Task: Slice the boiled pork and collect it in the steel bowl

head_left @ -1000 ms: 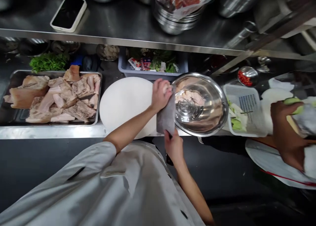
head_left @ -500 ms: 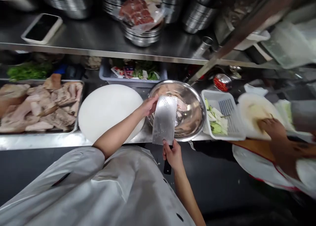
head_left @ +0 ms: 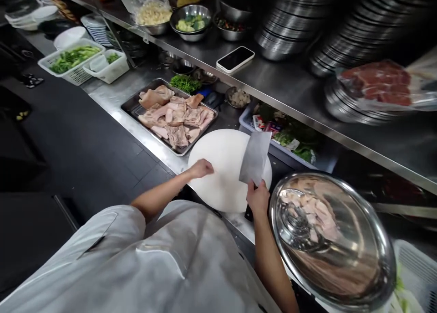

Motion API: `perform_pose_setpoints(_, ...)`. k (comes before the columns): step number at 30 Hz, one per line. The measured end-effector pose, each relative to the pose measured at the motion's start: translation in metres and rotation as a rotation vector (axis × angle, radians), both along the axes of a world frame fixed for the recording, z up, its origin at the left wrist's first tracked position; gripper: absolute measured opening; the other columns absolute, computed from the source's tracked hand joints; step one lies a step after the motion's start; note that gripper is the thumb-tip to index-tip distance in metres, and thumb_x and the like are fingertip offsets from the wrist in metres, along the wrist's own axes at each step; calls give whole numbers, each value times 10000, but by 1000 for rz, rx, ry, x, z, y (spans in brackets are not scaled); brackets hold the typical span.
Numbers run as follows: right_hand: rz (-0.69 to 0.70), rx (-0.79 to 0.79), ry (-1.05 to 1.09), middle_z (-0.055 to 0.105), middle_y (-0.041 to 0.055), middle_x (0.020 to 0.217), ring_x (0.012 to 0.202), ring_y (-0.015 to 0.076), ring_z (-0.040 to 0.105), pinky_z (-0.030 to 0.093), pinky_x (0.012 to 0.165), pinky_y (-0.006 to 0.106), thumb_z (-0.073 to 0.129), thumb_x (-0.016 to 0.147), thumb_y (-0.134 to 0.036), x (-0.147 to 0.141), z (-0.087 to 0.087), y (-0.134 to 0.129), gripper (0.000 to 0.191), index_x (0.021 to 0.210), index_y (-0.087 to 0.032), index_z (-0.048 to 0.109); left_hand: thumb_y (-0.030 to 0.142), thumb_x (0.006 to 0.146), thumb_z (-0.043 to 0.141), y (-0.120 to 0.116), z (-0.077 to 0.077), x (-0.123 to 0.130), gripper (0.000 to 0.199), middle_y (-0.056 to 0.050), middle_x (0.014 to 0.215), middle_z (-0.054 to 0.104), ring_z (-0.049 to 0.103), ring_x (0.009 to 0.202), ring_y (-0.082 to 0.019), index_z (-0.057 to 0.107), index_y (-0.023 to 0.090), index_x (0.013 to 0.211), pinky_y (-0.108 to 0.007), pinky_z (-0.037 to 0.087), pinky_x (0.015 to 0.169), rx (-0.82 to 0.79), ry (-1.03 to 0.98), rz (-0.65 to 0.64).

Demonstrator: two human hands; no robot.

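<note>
My right hand [head_left: 257, 197] grips the dark handle of a cleaver [head_left: 256, 156], its broad blade tilted up over the right side of a round white cutting board [head_left: 218, 167]. Over the board's left edge is my left hand [head_left: 202, 168], fingers curled in, with nothing visible in them. To the right of the board stands a large steel bowl [head_left: 358, 249] with sliced pale meat [head_left: 316, 212] in it. Beyond the board on the left, a metal tray [head_left: 170, 146] carries large pieces of cooked-looking meat [head_left: 179, 115].
A steel shelf [head_left: 283, 92] runs above the counter, bearing a phone [head_left: 236, 59], stacked steel bowls [head_left: 290, 26] and bagged red meat [head_left: 378, 83]. Under it sits a bluish bin [head_left: 290, 151]. Baskets of greens [head_left: 75, 58] stand far left; a white basket [head_left: 416, 267] is lower right.
My view has swung left. The cleaver and both hands have moved from the steel bowl to the cutting board, and my left hand has come away from the blade and curled up.
</note>
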State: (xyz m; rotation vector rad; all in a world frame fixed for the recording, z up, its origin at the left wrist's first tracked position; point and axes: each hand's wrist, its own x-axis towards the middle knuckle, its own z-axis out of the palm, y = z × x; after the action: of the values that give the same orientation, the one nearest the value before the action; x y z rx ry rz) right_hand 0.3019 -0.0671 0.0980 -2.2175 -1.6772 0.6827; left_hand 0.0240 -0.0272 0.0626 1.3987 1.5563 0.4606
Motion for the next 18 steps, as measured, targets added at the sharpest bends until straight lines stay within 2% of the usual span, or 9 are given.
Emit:
perform_pose_setpoints(2,52,-86,-243,745,154,818,769,287,740,470,681,320,509,1059,-362,-6,-2,-10,291,1156,-108,613,223,778,676,19,-2,-56,112,-15,758,756,685,752,-165,775,179,748,-247,501,719,124,240,135)
perform_pose_setpoints(4,76,-170,-400,746,163,813,758,289,749,448,630,304,478,1084,-366,-15,-6,-24,307,1179,-102,603,218,834,618,47,-1,-115,166,-70,857,769,703,859,-210,770,155,810,-285,514,804,168,351,232)
perform_pose_setpoints(6,65,-212,-498,739,156,766,725,291,751,419,574,292,460,1097,-386,-25,-11,-34,323,1158,-102,603,220,874,573,81,1,-169,215,-141,978,762,697,983,-266,762,123,900,-342,511,902,196,448,289)
perform_pose_setpoints(8,36,-210,-569,732,151,733,690,288,747,392,532,284,462,1098,-401,-35,-15,-40,331,1131,-105,604,266,903,571,113,2,-211,289,-205,1143,720,662,1107,-316,736,90,1061,-394,497,977,234,616,286)
perform_pose_setpoints(11,-19,-189,-659,715,129,681,631,275,731,369,499,273,493,1087,-412,-46,-20,-44,319,1086,-116,612,451,898,645,155,1,-244,555,-254,1393,584,546,1296,-408,622,94,1323,-499,460,1061,271,861,129)
perform_pose_setpoints(14,-73,-182,-711,698,114,646,600,268,718,363,487,266,511,1079,-410,-55,-23,-47,308,1058,-120,614,656,863,655,182,-2,-254,823,-259,1518,470,454,1375,-474,481,141,1481,-602,418,1088,181,902,-58)
perform_pose_setpoints(16,-110,-191,-724,694,116,638,595,266,714,360,485,263,513,1078,-402,-59,-23,-47,305,1049,-115,613,718,865,616,190,-6,-259,921,-267,1545,434,469,1370,-472,390,139,1545,-588,431,1082,77,883,-123)
perform_pose_setpoints(18,-144,-201,-731,693,119,636,590,261,711,356,484,260,516,1076,-395,-63,-23,-47,302,1039,-111,613,698,888,590,194,-10,-269,900,-274,1532,444,517,1343,-441,390,114,1543,-525,455,1078,8,874,-177)
